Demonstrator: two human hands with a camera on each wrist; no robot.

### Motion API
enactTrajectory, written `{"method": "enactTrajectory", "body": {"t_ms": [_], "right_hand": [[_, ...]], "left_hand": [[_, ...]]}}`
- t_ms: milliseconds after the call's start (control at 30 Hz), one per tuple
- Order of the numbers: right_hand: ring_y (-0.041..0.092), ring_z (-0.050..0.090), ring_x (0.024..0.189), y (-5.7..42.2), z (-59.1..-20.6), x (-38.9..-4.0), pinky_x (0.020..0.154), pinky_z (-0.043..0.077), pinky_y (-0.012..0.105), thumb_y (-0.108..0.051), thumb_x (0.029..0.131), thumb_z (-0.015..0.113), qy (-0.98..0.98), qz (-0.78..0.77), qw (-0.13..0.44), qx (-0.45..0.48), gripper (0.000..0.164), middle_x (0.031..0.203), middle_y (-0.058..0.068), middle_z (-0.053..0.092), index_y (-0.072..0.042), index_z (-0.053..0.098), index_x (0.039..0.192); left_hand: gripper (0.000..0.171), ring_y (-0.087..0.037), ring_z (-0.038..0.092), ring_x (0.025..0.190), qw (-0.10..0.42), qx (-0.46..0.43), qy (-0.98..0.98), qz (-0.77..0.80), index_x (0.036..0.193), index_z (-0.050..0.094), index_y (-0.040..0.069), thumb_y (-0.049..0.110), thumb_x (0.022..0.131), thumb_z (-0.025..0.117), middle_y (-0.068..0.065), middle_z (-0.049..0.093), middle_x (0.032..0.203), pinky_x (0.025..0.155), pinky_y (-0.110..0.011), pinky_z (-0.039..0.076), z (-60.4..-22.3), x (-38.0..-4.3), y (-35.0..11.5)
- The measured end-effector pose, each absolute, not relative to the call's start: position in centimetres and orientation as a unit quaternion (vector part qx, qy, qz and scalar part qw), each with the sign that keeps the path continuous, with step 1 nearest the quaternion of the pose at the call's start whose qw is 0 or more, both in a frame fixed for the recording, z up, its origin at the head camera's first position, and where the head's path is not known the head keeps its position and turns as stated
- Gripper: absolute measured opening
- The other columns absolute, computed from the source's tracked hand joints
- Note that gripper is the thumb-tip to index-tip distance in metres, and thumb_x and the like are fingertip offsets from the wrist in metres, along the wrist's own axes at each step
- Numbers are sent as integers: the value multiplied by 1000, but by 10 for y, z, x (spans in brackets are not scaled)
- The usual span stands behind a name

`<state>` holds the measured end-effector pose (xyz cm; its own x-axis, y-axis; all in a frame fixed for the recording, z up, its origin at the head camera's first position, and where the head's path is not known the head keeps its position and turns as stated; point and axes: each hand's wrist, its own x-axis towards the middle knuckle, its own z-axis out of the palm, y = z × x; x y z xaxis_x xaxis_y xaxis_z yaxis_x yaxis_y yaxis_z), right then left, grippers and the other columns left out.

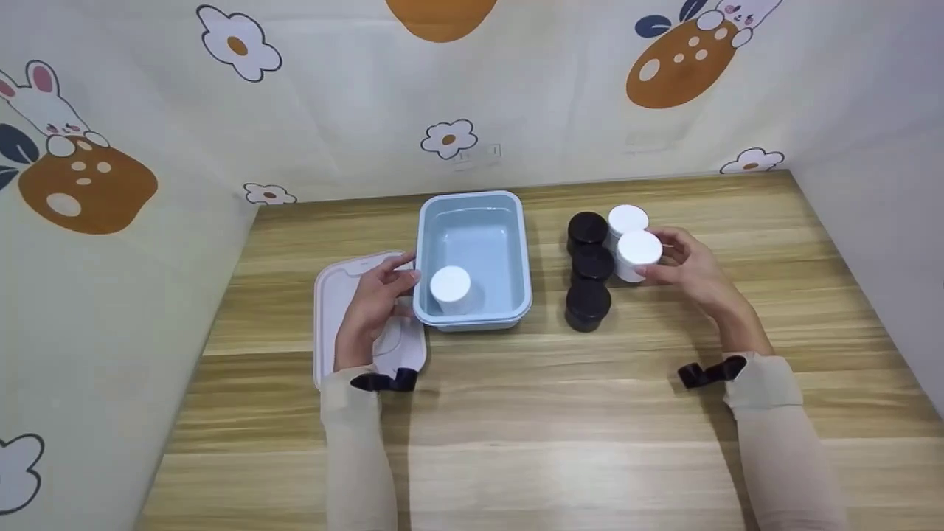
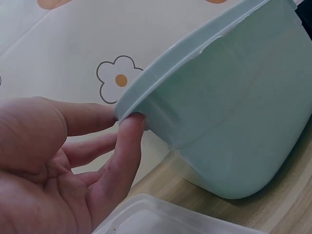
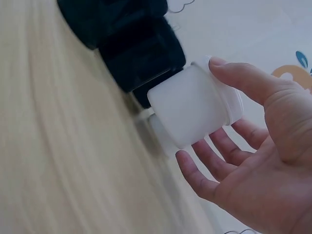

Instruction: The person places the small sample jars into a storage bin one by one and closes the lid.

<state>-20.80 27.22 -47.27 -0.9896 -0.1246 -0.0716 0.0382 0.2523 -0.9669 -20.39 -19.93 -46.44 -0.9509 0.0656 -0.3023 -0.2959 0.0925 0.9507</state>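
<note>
With thumb and fingertip, my left hand (image 1: 374, 304) pinches the rim of a light blue plastic tub (image 2: 239, 112) at its left side. Inside the tub, near the front left corner, stands a white lidded jar (image 1: 450, 286). On the right, my right hand (image 1: 693, 267) grips another white lidded jar (image 3: 187, 107), its thumb on the lid and its fingers around the far side. Just behind the gripped jar is a further white jar (image 1: 627, 218). Black lidded jars stand in a row beside them: a back one (image 1: 588, 228), a middle one (image 1: 592, 262) and a front one (image 1: 588, 304).
A pale rectangular lid (image 1: 335, 295) lies on the wooden table (image 1: 546, 428) left of the tub, partly under my left hand and forearm. A patterned wall covering (image 1: 339, 110) rises behind the table and along its left side.
</note>
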Motion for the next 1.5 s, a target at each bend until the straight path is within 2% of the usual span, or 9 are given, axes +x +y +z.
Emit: {"method": "enactTrajectory", "body": {"t_ms": [200,467,667,933,1233,1500], "right_hand": [[1,55,116,265,-456,-206,89,53,11,-5,83,80,791,-611,29,-33,67,127,-10,52,-1,45,141],[7,53,121,258,-443,-200,89,54,13,-10,83,82,795,-605,17,-27,63,129,-9,51,-6,50,137],[4,55,119,247,-431,-197,88,55,14,-6,83,80,786,-616,5,-47,62,130,-9,52,-5,50,137],[5,58,115,227,-406,-204,88,55,15,1,82,78,769,-635,6,-74,62,126,-7,56,-3,51,137],[7,58,116,206,-381,-221,92,49,14,-8,84,80,795,-598,26,-98,63,125,-5,59,-5,50,139],[14,56,119,184,-378,-236,101,43,24,-13,86,78,811,-570,49,-124,67,135,5,57,-6,47,146]], "left_hand": [[49,-11,69,88,138,-81,728,666,148,48,11,16,101,60,-11,64,122,53,-22,56,-463,-204,-201],[48,-12,69,89,140,-82,729,665,147,49,14,17,101,61,-13,65,124,53,-21,56,-463,-204,-200],[48,-11,69,87,142,-80,724,670,147,49,12,15,101,60,-11,65,122,52,-21,55,-463,-203,-200],[47,-12,69,88,141,-80,730,664,147,50,13,17,101,60,-12,65,123,53,-21,56,-463,-204,-200],[47,-13,69,89,139,-86,734,660,145,52,14,18,100,62,-12,66,122,54,-22,56,-464,-205,-200],[47,-12,70,88,139,-81,731,663,146,51,13,17,100,61,-13,66,122,55,-23,57,-464,-204,-199]]}}
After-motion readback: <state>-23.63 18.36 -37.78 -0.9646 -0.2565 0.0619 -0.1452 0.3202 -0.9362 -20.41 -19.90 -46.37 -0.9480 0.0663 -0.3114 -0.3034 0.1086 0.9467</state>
